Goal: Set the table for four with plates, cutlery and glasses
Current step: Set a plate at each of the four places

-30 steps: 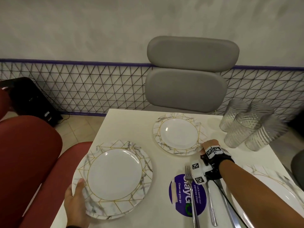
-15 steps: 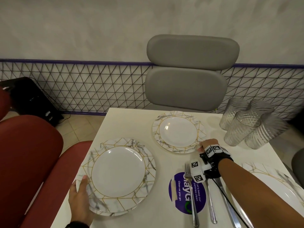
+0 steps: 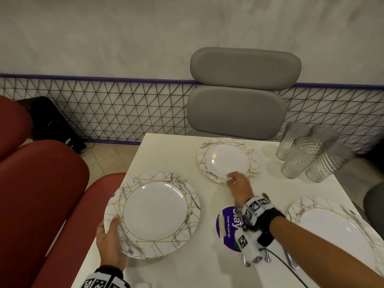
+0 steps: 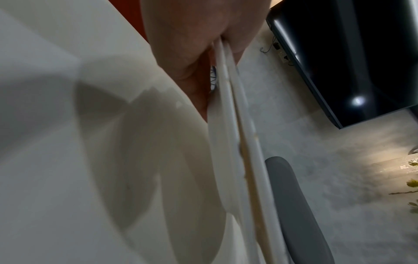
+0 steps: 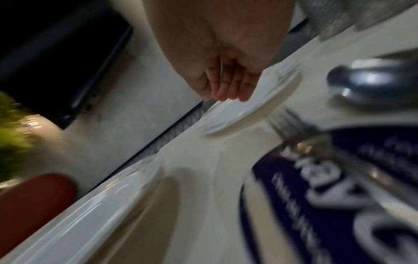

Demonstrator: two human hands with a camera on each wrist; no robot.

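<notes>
Overhead, the left hand (image 3: pixel 111 240) grips the near marbled, gold-lined plate (image 3: pixel 152 215) at its seven o'clock rim, on the white table (image 3: pixel 187 267). From the left wrist, two stacked rims show (thumb above). Rightward, the right hand (image 5: pixel 226 75) hovers, fingers relaxed, over the far marbled plate (image 5: pixel 237 114).

A round purple sticker (image 3: pixel 228 229) is lying on the desk (image 3: pixel 207 267), showing small white words "Clean as you go" and part of a larger word, "lay", the rest hidden under the wrist. In the right wrist view its lettering is blurring beyond reading.
</notes>
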